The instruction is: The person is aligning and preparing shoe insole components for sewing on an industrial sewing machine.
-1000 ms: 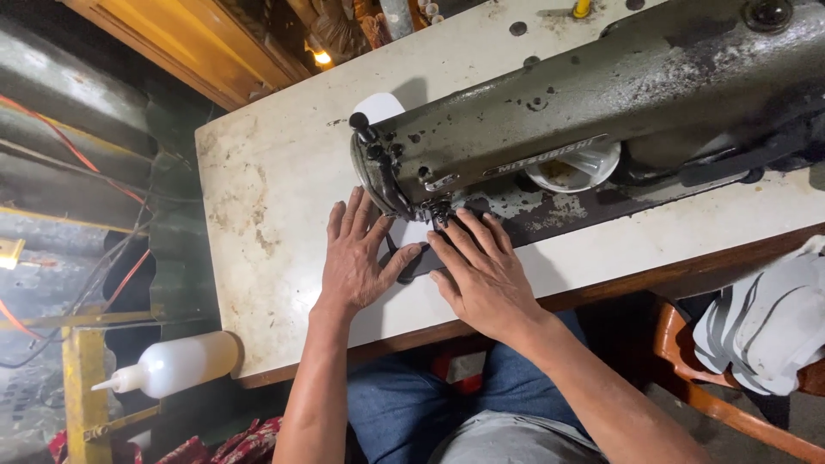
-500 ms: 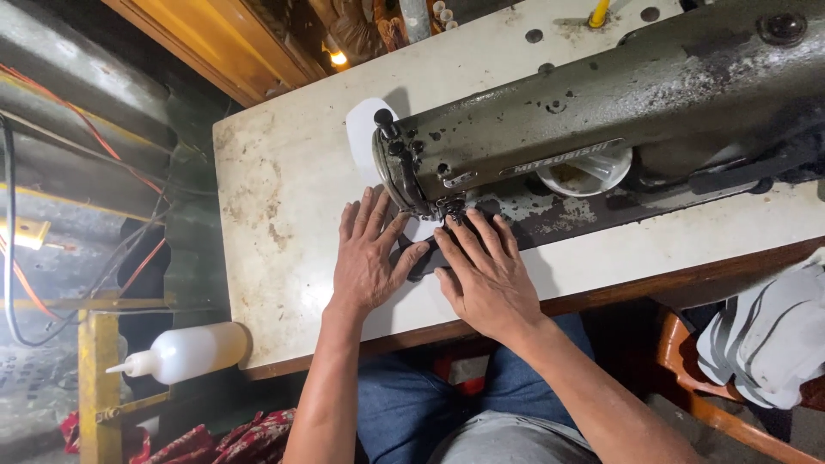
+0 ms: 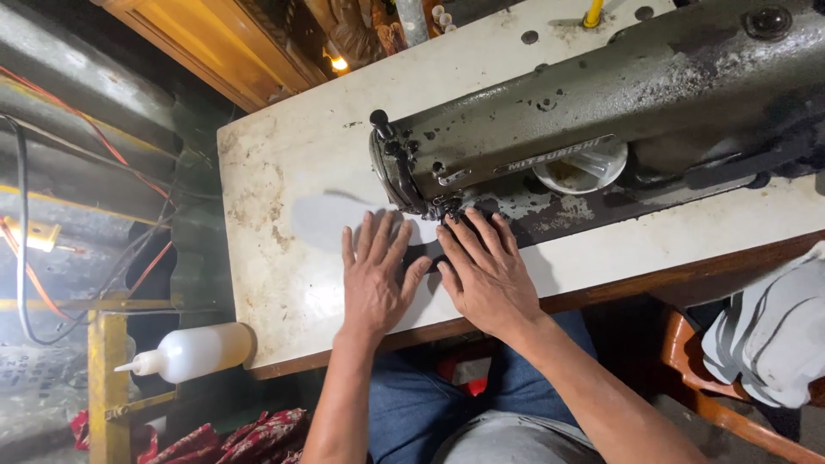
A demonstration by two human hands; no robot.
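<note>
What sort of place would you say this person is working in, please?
Probably a small sewing workshop. Both hands, left hand and right hand, press a pale piece flat under an old industrial sewing machine on a stained table, with an oil bottle beside it.

A single head-worn camera looks steeply down from above the seated person, close in, so the pale worktop [image 3: 284, 172] runs tilted from the upper left to the right edge of the frame and the sewing machine [image 3: 601, 112] fills the upper right. The left hand [image 3: 374, 279] and right hand [image 3: 490, 275] lie flat at the centre, with both forearms running in from the bottom edge and the person's lap straight below them. Past the worktop's edge the view takes in a white squeeze bottle [image 3: 193, 352] at the lower left and a wooden chair [image 3: 713, 387] at the lower right.
</note>
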